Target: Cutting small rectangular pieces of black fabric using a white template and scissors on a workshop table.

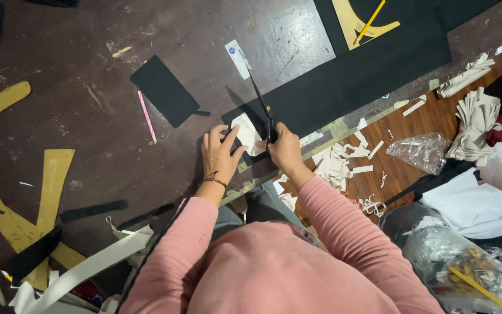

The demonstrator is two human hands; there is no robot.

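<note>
My left hand (221,152) lies flat on a small white paper pattern piece (247,134), pinning it to the near end of a long black fabric strip (355,78) on the dark brown table (88,99). My right hand (284,148) grips the handles of black scissors (262,103), whose blades point away from me over the fabric beside the pattern. Pink sleeves cover both arms, and a bracelet is on my left wrist.
A black fabric rectangle (164,90) and a pink pencil (147,116) lie left of my hands. A yellow curved ruler (355,23) with a yellow pencil rests on the fabric's far end. Paper scraps (338,163), plastic bags (422,151) and offcuts litter the wooden floor at right.
</note>
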